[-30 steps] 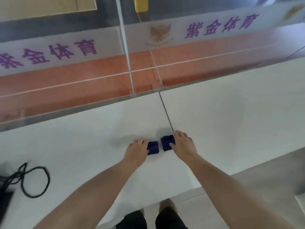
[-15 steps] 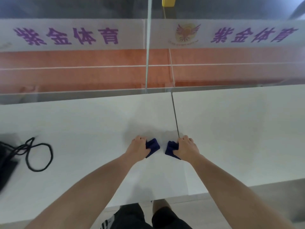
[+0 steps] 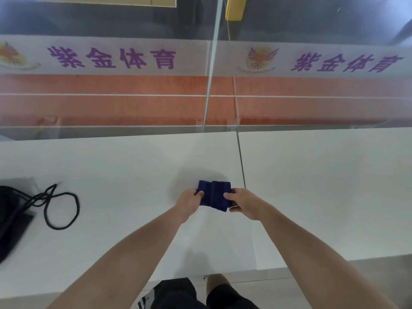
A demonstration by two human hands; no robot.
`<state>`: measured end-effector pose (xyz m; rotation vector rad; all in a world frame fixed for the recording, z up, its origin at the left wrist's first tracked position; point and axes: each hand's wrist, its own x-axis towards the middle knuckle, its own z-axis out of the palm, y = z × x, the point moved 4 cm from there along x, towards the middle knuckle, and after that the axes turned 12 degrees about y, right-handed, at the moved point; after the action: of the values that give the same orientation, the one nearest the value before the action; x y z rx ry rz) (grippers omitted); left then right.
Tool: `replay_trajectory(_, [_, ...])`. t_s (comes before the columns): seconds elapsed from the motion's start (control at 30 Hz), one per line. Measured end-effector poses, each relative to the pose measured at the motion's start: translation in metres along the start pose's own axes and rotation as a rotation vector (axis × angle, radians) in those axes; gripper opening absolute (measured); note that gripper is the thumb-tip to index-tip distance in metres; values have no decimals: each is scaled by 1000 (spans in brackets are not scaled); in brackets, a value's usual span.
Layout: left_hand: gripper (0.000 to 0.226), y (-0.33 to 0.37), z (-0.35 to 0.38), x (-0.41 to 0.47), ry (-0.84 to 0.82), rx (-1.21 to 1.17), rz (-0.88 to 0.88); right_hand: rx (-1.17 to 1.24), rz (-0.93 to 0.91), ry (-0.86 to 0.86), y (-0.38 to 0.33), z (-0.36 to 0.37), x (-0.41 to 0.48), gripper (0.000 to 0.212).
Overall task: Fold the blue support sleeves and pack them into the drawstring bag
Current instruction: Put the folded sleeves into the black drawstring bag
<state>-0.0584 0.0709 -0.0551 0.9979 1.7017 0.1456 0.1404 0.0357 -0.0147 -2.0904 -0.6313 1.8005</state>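
Note:
Two folded dark blue support sleeves [image 3: 213,195] are held side by side, edges touching, just above the white table [image 3: 111,166]. My left hand [image 3: 189,202] pinches the left sleeve with the thumb on top. My right hand [image 3: 244,202] pinches the right sleeve the same way. The black drawstring bag [image 3: 11,217] lies at the table's far left edge, partly cut off by the frame, with its black cord [image 3: 60,208] looped on the table beside it.
A seam [image 3: 241,159] between two white tabletops runs away from me just right of my hands. A glass barrier [image 3: 209,85] with purple lettering stands along the far table edge. The near edge is by my legs.
My hands lifted the two folded sleeves off the table and brought them together until they touch. The view has swung left, showing more of the bag.

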Motion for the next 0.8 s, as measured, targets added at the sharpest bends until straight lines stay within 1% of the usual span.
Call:
replay_trajectory(0.07, [27, -1, 2, -2, -40, -82, -13, 55, 13, 7, 1, 5, 2, 31])
replay_trajectory(0.27, [30, 7, 2, -16, -179, -186, 54, 107, 28, 73, 6, 5, -1, 44])
replay_trajectory(0.33, [31, 9, 1, -21, -206, -212, 66, 181, 50, 43, 6, 5, -4, 44])
replay_trajectory(0.43, [30, 17, 1, -31, -267, -233, 90, 333, 83, -45, 3, 7, -12, 41])
replay_trajectory(0.5, [29, 23, 0, -37, -274, -242, 96, 355, 73, -67, -1, 8, -17, 40])
replay_trajectory(0.7, [33, 29, -9, -58, -258, -225, 72, 187, -91, 4, -18, 4, -21, 46])
replay_trajectory(0.73, [36, 30, -13, -61, -230, -201, 64, 122, -137, 18, -21, 6, -22, 48])
replay_trajectory(0.8, [55, 30, -27, -67, -114, -126, 61, -76, -254, 53, -32, 13, -29, 51])
